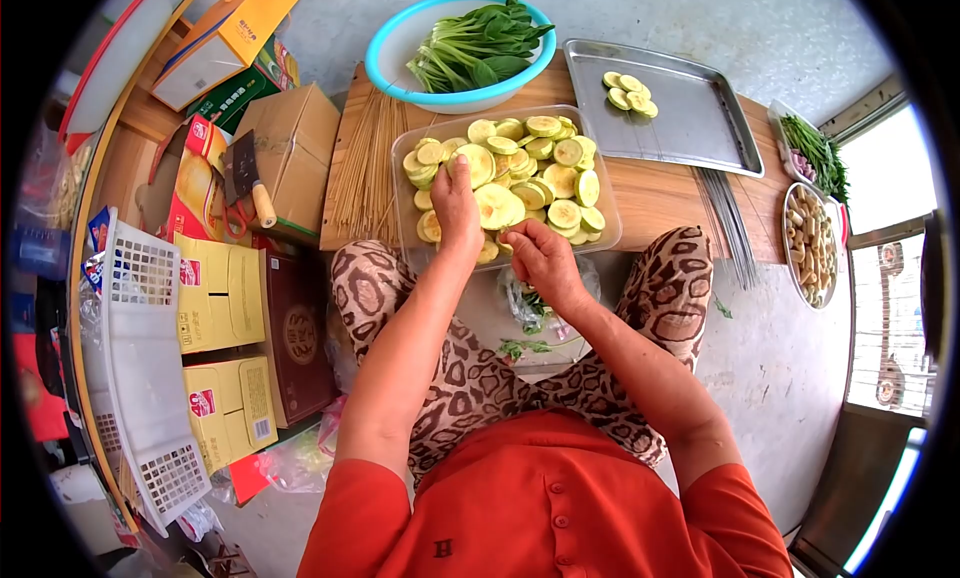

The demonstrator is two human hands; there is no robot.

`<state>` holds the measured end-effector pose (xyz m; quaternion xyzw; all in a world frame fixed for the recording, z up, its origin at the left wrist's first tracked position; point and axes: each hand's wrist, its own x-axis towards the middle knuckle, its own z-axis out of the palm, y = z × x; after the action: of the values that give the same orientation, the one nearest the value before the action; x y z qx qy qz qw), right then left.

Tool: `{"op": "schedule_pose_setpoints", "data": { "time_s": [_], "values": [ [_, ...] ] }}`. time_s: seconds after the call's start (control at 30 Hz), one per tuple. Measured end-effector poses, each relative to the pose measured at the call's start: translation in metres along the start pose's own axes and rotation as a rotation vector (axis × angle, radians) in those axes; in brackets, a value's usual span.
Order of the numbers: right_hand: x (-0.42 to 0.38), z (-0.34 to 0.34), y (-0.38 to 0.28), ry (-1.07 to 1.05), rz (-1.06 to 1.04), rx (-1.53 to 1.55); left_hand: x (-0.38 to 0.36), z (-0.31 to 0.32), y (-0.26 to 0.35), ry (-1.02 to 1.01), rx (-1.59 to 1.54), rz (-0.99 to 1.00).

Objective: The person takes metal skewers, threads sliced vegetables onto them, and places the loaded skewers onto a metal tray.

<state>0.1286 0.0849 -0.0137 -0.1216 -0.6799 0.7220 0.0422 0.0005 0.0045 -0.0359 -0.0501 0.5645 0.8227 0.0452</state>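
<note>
A clear plastic tub [408,240] full of round zucchini slices [566,181] sits in front of me at the table's near edge. Over its left side, my left hand [457,213] is closed on zucchini slices [499,206], its thumb pointing away from me. My right hand [545,265] is at the tub's near rim, fingers pinched together close to the held slices. Whatever lies in that pinch is too small or hidden to make out. To the left of the tub lie many thin bamboo skewers [365,163].
Behind the tub stands a blue-rimmed basin [376,66] of leafy greens. A metal tray [690,103] holds several slices; metal skewers [728,223] lie below it. At right is a bowl of skewered pieces [810,243]. A cleaver [243,170] rests among boxes at left.
</note>
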Motion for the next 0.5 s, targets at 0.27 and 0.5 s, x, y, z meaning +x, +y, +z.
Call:
{"op": "schedule_pose_setpoints", "data": {
  "time_s": [0.27, 0.5],
  "values": [
    [0.001, -0.004, -0.011, -0.045, 0.107, 0.092, 0.003, -0.002, -0.008, -0.049, 0.005, 0.008],
    [0.003, -0.007, -0.016, -0.070, 0.156, 0.102, 0.004, 0.000, 0.007, 0.063, -0.088, -0.032]
  ]
}}
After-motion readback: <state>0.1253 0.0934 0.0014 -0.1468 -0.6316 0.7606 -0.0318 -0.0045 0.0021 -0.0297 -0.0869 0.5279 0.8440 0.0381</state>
